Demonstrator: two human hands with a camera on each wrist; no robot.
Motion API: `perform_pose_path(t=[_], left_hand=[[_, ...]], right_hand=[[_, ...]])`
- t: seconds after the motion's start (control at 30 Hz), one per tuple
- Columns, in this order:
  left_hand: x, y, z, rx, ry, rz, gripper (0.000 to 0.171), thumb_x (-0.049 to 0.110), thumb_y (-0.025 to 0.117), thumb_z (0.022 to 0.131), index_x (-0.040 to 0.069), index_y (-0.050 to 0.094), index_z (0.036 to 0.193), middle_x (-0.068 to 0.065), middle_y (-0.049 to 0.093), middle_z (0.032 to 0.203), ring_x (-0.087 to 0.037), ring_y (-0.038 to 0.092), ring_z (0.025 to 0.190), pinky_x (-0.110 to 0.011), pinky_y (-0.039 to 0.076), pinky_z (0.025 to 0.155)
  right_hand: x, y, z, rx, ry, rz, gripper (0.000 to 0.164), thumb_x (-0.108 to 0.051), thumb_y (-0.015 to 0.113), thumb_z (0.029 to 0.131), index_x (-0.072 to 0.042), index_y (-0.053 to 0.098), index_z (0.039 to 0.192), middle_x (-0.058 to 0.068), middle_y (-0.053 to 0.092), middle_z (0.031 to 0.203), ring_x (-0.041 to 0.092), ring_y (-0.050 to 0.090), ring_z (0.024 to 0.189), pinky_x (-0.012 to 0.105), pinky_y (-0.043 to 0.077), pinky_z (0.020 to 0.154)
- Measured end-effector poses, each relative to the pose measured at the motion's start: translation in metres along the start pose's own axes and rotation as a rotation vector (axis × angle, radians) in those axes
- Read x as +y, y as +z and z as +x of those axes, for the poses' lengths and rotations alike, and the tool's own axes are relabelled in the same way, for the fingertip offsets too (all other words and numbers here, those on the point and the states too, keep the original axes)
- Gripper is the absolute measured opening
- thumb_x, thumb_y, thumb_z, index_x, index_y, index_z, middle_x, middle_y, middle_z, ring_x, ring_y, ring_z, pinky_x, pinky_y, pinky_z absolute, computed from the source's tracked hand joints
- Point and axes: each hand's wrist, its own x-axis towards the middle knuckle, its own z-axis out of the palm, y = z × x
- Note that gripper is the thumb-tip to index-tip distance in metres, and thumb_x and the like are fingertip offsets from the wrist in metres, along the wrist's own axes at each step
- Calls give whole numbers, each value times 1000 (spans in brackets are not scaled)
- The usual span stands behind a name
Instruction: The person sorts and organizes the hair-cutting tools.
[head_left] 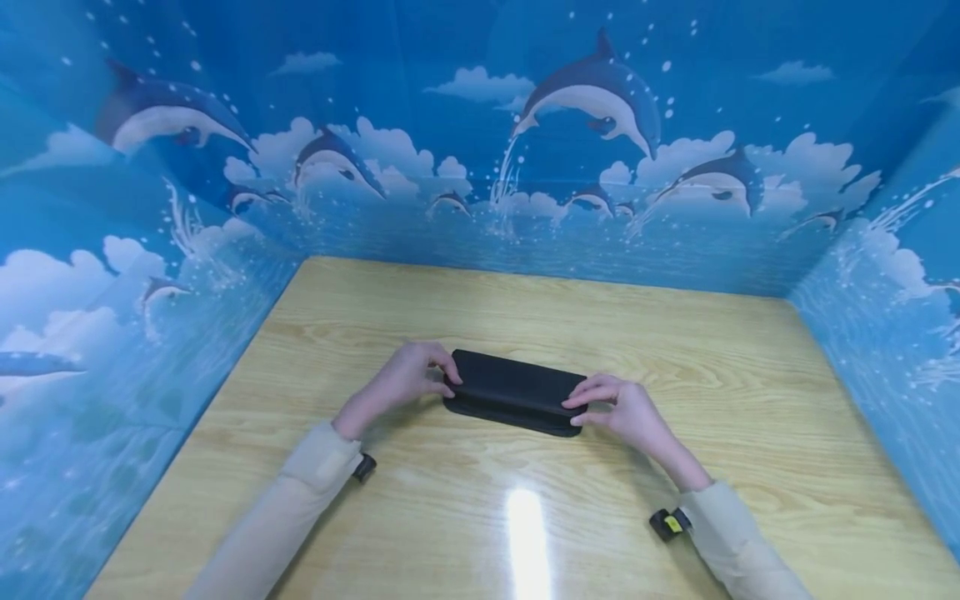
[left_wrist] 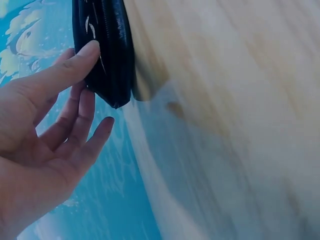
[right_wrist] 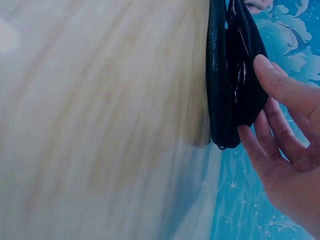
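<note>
A long black wallet (head_left: 517, 383) lies on the wooden table, with its upper flap lifted a little from the part beneath. At its left end, my left hand (head_left: 408, 375) pinches the flap between thumb and fingers. My right hand (head_left: 626, 408) grips the same flap at the right end. In the left wrist view, a zipper runs along the inside of the wallet (left_wrist: 112, 50), and the thumb presses on the flap's edge. The right wrist view shows the wallet (right_wrist: 220, 100) gaping between its layers, the thumb on the flap and the other fingers behind it.
The light wood table (head_left: 420, 517) has a bright glare streak near its front. Blue dolphin-printed sheeting (head_left: 480, 225) walls off its back, left and right sides. A small black device (head_left: 667, 523) sits at the right wrist, another (head_left: 364, 467) at the left.
</note>
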Motion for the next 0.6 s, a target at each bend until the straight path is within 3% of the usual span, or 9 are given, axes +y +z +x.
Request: perform_pose_path(t=[0.17, 0.37, 0.6], left_hand=[[0, 5, -1, -15, 32, 39, 21, 15, 82, 64, 25, 70, 77, 7, 65, 91, -11, 57, 85, -35, 51, 81], [2, 6, -3, -47, 18, 81, 24, 13, 82, 63, 25, 69, 79, 7, 64, 92, -10, 54, 79, -32, 51, 73], [4, 7, -2, -57, 23, 104, 26, 16, 82, 63, 26, 68, 82, 8, 60, 87, -11, 52, 77, -34, 49, 71]], right_hand=[[1, 3, -2, -51, -53, -83, 25, -24, 79, 68, -33, 73, 91, -7, 64, 103, 14, 54, 99, 47, 50, 87], [0, 5, 0, -123, -88, -159, 27, -23, 77, 71, -34, 72, 96, -4, 61, 110, 17, 52, 103, 48, 49, 89], [-2, 4, 4, -128, -110, -199, 28, -18, 77, 72, -32, 72, 96, -1, 61, 110, 19, 53, 102, 48, 50, 87]])
